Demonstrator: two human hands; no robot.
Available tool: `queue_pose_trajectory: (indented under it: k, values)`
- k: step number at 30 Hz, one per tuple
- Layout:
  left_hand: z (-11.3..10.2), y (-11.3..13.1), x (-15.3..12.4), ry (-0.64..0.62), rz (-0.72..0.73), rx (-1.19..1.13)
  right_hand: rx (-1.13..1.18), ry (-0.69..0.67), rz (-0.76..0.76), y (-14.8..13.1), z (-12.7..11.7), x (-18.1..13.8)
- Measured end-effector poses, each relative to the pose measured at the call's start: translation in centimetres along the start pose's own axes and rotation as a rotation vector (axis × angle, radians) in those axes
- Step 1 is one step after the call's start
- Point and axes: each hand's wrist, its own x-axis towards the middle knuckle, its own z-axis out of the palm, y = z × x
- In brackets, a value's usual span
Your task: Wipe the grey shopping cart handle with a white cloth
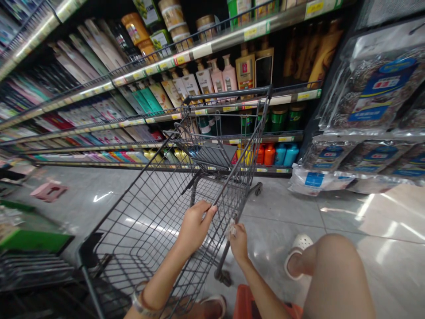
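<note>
A grey wire shopping cart [156, 199] stands before me on the tiled floor, its handle [229, 94] at the far end near the shelves. My left hand [196, 225] is closed around the cart's near top rail. Lower and to the right, my right hand [239, 241] pinches a crumpled whitish wipe [231, 227] against the cart's side frame. Whether it is paper or cloth I cannot tell. Inside the cart the wire basket looks bare, with a grey child-seat flap [215, 155] near the handle. A caster wheel [223, 278] shows below my right hand.
Shelves of shampoo bottles [229, 75] run along the back. Packs of steel-wool scrubbers [381, 88] hang at right. A pink stool [49, 190] and a green-edged display [36, 240] are at left. An orange plastic stool [245, 303] and my knee [338, 274] are close below.
</note>
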Motion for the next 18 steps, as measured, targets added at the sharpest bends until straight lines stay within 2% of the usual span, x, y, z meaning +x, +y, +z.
queue_pose_trajectory:
  k: [5,10,18]
  values:
    - [0.1,0.1,0.0,-0.007,0.0,0.015,0.042,0.09,0.024,-0.5,-0.2,1.5]
    - [0.1,0.1,0.1,-0.016,0.021,0.067,0.121,0.048,0.01,-2.6,0.2,3.4]
    - [0.1,0.1,0.1,-0.01,0.033,0.108,0.271,0.055,0.158,-5.6,0.8,4.6]
